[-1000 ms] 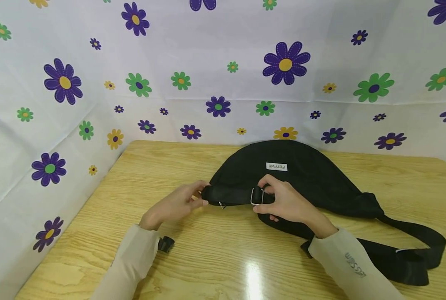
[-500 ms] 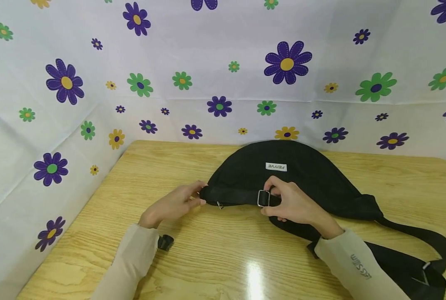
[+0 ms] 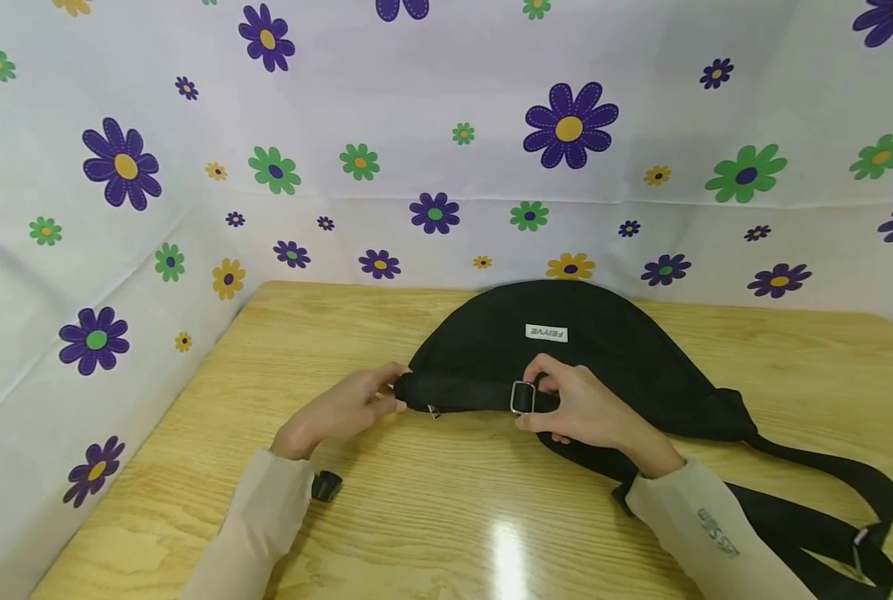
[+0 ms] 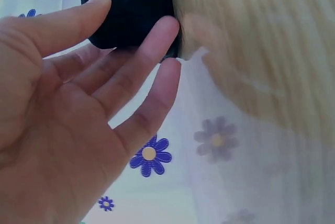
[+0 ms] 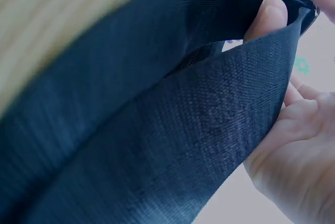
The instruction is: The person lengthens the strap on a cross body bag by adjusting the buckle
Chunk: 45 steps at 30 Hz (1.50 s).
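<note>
A black crescent-shaped waist bag (image 3: 604, 350) with a white label (image 3: 546, 333) lies at the back of the table. My left hand (image 3: 341, 410) pinches the bag's left end, a black fabric corner (image 4: 138, 17), between thumb and fingers. From that end a flat webbing strap (image 3: 464, 394) runs across the bag's front to a square metal slider (image 3: 513, 398). My right hand (image 3: 584, 410) pinches the strap right at the slider. In the right wrist view the strap (image 5: 225, 103) loops wide around a fingertip.
Beside the left sleeve lies a black plastic buckle (image 3: 327, 486) on the wooden table (image 3: 416, 517). More strap (image 3: 859, 475) loops at the right, partly behind the right sleeve. A zipper pull (image 3: 434, 412) hangs at the bag's edge. Flower-printed cloth (image 3: 416, 100) stands behind and left.
My right hand has drawn the slider a little to the right along the bag. The strap loop at the right has shifted toward the front right. My left hand keeps its hold.
</note>
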Each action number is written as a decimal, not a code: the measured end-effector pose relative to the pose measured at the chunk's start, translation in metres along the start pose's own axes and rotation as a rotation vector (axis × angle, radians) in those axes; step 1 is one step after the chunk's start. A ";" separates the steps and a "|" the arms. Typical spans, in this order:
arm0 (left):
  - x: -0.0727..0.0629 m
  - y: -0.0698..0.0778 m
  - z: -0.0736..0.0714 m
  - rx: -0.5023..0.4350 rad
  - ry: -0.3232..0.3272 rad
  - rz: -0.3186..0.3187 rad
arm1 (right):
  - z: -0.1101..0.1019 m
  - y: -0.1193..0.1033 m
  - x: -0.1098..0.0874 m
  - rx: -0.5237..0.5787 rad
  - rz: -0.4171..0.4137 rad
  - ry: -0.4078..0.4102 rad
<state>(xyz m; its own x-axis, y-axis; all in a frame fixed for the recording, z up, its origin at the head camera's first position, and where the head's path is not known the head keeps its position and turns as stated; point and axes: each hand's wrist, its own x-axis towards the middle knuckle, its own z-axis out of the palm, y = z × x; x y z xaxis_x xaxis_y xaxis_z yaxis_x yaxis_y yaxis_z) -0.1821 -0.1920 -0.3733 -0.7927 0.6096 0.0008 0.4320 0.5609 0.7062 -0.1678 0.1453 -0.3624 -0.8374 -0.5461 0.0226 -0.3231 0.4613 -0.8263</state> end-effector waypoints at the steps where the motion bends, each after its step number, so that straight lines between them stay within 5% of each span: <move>1: -0.001 0.002 0.000 0.010 0.006 -0.023 | 0.000 0.000 0.001 0.003 0.001 -0.002; 6: -0.002 0.018 0.000 0.054 0.034 -0.092 | -0.002 -0.003 0.004 0.023 0.001 -0.001; 15: 0.023 0.043 0.014 0.125 0.065 0.073 | -0.003 -0.002 0.004 0.046 -0.006 -0.006; 23: 0.052 0.061 0.034 0.086 0.016 0.116 | -0.004 -0.001 0.005 0.045 -0.016 -0.007; 33: 0.075 0.068 0.056 0.060 -0.010 0.162 | -0.006 0.000 0.003 0.065 -0.013 -0.011; 45: 0.075 0.068 0.057 0.006 -0.022 0.179 | -0.006 0.002 0.000 0.091 -0.017 -0.033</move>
<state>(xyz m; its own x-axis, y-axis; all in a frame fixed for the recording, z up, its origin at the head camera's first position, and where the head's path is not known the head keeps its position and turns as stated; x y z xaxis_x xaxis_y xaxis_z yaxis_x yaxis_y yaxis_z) -0.1875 -0.0761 -0.3660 -0.6934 0.7120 0.1106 0.5678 0.4455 0.6922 -0.1713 0.1507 -0.3606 -0.8167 -0.5767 0.0196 -0.2943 0.3870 -0.8739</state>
